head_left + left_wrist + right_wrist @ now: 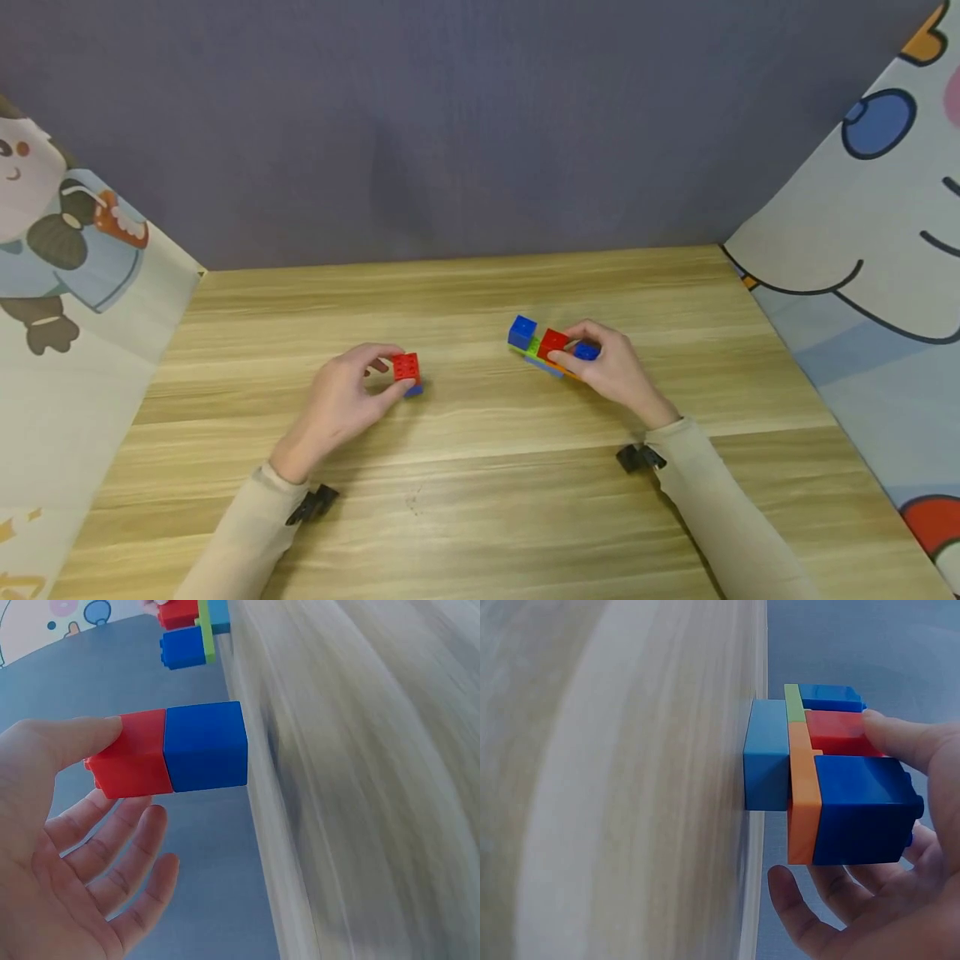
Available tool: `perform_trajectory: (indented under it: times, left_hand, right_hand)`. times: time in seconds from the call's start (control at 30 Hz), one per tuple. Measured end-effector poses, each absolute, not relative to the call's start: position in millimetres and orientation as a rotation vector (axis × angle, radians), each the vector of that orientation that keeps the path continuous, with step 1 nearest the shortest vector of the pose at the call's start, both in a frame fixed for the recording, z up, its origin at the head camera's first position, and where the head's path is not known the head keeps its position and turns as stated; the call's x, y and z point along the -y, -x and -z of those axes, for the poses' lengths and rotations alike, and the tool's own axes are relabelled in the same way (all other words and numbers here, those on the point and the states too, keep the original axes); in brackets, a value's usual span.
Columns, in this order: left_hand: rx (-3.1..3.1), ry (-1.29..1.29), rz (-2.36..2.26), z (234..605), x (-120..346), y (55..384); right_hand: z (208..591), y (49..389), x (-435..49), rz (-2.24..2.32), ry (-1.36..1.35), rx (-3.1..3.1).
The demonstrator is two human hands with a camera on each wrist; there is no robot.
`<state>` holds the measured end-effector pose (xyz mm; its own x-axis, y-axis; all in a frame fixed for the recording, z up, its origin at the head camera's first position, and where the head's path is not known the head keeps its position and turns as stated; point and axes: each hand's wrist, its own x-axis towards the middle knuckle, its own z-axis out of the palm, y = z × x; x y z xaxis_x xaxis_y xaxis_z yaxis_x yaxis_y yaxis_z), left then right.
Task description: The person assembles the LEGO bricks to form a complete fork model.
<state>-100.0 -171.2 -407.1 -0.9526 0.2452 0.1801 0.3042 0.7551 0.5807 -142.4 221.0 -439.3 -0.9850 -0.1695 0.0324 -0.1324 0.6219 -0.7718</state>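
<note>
My left hand [337, 404] pinches a red toy brick [406, 367] between thumb and fingers. Joined beneath that brick is a blue brick [206, 746]; whether it touches the table I cannot tell. Over to the right, my right hand [618, 372] pinches the middle red brick [835, 733] of a built piece. That piece has a light-blue brick [766, 754] at its base, with a green plate [794, 705] and an orange plate [805, 806] above. One blue brick [522, 332] stands at its far left end, another blue brick [862, 810] at the right end, partly behind my fingers in the head view.
Both hands are over a wood-grain table [480, 517]. A dark grey panel [465, 133] rises along its back edge. Printed cartoon panels flank it, a left panel [75, 400] and a right panel [825, 225]. Each wrist carries a small black device, the left device [312, 504] and the right device [640, 457].
</note>
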Motion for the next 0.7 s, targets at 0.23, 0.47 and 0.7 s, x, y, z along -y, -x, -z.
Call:
perform_trajectory:
  times: [0.23,0.47,0.7]
  left_hand:
    - [2.856,0.519,0.965,405,155,101]
    - [2.831,0.589,0.992,408,140,103]
    - [2.84,0.621,1.016,407,123,108]
  right_hand:
    - [440,142,-222,1.301,0.272,-2.807]
    - [440,141,-221,1.295,0.272,-2.812]
    - [439,141,-221,1.308,0.284,-2.815]
